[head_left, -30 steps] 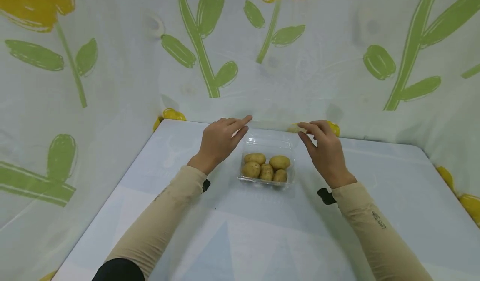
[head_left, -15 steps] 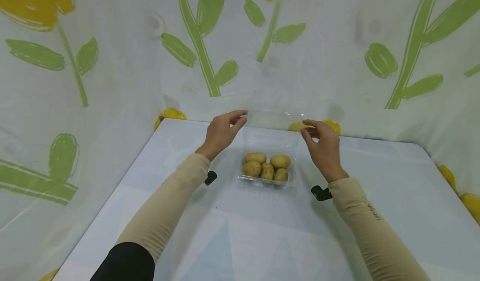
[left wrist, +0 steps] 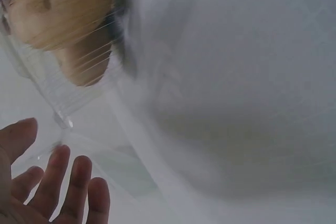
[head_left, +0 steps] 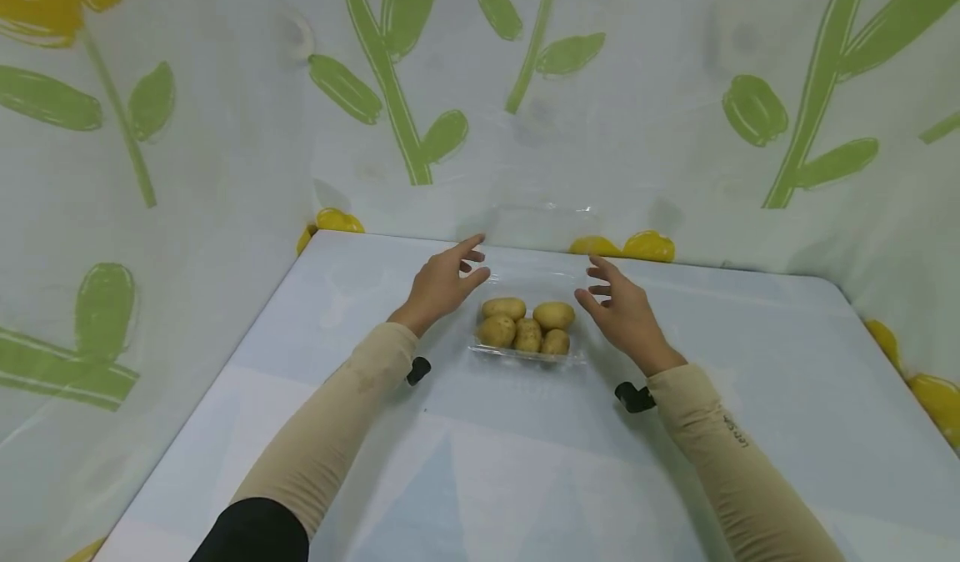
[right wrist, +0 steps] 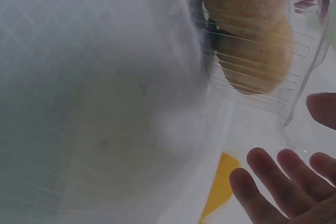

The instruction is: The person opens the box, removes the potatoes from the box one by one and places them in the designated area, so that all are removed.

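Note:
A clear plastic clamshell box (head_left: 525, 355) holding several potatoes (head_left: 528, 334) sits on the table, with its transparent lid (head_left: 542, 227) raised at the back. My left hand (head_left: 441, 283) is off the box's left rear corner, fingers spread and nothing in them. On the opposite side, my right hand (head_left: 622, 310) hovers by the right rear corner, its fingers also apart and holding nothing. Both wrist views show potatoes (left wrist: 63, 9) through the ribbed clear side wall (right wrist: 262, 56), with loosely extended fingers near the box's back corner.
The white table (head_left: 480, 462) has pale blue triangle patterns. Behind it hangs a pale curtain (head_left: 637, 153) printed with green stems and yellow flowers, close to the table's back edge.
Earlier both hands were at the sides of the raised lid. The lid has swung up and back, and the hands have come off it, lowered and spread their fingers. The view shifted slightly.

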`<state>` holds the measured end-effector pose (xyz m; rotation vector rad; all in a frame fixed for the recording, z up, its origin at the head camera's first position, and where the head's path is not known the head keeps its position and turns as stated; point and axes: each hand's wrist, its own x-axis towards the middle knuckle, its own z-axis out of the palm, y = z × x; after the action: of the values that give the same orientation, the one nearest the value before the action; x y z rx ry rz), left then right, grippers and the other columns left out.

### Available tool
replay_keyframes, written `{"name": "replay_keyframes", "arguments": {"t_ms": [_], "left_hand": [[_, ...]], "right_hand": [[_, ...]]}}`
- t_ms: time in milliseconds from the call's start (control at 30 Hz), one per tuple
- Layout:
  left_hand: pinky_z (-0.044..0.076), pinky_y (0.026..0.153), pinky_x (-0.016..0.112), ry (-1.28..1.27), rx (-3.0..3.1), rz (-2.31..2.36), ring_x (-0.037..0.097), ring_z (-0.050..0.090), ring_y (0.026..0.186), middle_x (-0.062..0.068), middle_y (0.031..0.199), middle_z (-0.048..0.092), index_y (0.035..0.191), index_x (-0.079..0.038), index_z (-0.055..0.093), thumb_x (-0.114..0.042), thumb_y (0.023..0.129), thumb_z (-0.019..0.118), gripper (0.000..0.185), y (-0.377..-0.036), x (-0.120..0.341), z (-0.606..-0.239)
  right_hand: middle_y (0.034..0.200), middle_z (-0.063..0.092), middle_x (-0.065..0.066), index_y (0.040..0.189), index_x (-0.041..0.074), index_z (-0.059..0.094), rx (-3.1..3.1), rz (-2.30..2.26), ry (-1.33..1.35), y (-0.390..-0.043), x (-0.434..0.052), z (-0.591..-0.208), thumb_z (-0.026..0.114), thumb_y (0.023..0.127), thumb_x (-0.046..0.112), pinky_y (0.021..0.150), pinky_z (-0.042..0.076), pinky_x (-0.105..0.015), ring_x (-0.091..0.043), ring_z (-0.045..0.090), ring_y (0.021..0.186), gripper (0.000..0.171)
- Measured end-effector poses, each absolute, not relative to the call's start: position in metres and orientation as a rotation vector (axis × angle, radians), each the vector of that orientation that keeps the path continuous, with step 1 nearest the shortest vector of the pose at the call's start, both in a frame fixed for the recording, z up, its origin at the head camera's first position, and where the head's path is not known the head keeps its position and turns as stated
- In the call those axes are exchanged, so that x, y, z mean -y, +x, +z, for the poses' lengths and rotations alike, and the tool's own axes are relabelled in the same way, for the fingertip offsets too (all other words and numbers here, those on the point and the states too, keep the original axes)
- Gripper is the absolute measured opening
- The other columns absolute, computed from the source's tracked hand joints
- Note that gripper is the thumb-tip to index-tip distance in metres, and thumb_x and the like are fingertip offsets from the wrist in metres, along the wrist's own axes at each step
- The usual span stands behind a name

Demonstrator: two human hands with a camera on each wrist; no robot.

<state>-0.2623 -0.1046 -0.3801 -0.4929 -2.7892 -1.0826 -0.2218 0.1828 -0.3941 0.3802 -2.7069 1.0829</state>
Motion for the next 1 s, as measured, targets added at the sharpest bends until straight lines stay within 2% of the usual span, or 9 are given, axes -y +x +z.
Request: {"name": "replay_keyframes", "arguments": {"t_ms": [100,300,433,633,800,1000], "left_hand": [[0.047,0.083,0.04,-0.512,2.833,-1.058,0.021,0.058,0.107,-0.003,0.123,0.061,0.146,-0.024,0.032,-0.03,0.09,0.062,0.064,-0.261,0.106,-0.385],[0.045,0.086,0.039,-0.511,2.888,-1.05,0.021,0.057,0.109,-0.002,0.124,0.059,0.149,-0.024,0.024,-0.029,0.087,0.066,0.075,-0.257,0.106,-0.392],[0.045,0.088,0.039,-0.528,2.906,-1.048,0.021,0.056,0.11,-0.002,0.126,0.058,0.15,-0.02,0.021,-0.028,0.087,0.067,0.079,-0.256,0.103,-0.394],[0.045,0.09,0.039,-0.568,2.913,-1.039,0.022,0.055,0.112,-0.001,0.128,0.056,0.148,-0.013,0.025,-0.027,0.089,0.063,0.072,-0.257,0.105,-0.396],[0.044,0.092,0.037,-0.58,2.94,-1.006,0.019,0.054,0.114,-0.003,0.13,0.055,0.147,-0.011,0.028,-0.028,0.092,0.059,0.066,-0.258,0.106,-0.398],[0.042,0.095,0.039,-0.586,2.961,-1.027,0.021,0.053,0.116,-0.001,0.128,0.057,0.144,-0.009,0.035,-0.027,0.092,0.056,0.059,-0.257,0.106,-0.399]], "right_hand": [[0.136,0.048,-0.015,0.147,0.012,0.027,2.763,1.059,0.397,-0.219,-0.181,-0.394,0.061,0.091,0.023,0.087,0.048,-0.046,-0.033,0.057,0.109,0.066],[0.138,0.045,-0.014,0.147,0.011,0.025,2.812,1.023,0.394,-0.218,-0.18,-0.397,0.062,0.091,0.022,0.087,0.048,-0.047,-0.032,0.056,0.111,0.068],[0.139,0.043,-0.015,0.148,0.011,0.023,2.816,1.017,0.407,-0.217,-0.18,-0.4,0.061,0.091,0.022,0.088,0.047,-0.049,-0.033,0.054,0.112,0.069],[0.144,0.036,-0.016,0.149,0.009,0.019,2.861,0.864,0.417,-0.217,-0.179,-0.407,0.054,0.094,0.025,0.09,0.044,-0.05,-0.031,0.05,0.117,0.067],[0.146,0.031,-0.016,0.149,0.011,0.02,2.896,0.813,0.391,-0.216,-0.178,-0.412,0.049,0.096,0.028,0.091,0.043,-0.052,-0.032,0.048,0.119,0.063],[0.146,0.03,-0.021,0.147,0.004,0.023,2.96,0.79,0.425,-0.218,-0.178,-0.413,0.045,0.098,0.028,0.102,0.033,-0.051,-0.036,0.036,0.129,0.059]]}}
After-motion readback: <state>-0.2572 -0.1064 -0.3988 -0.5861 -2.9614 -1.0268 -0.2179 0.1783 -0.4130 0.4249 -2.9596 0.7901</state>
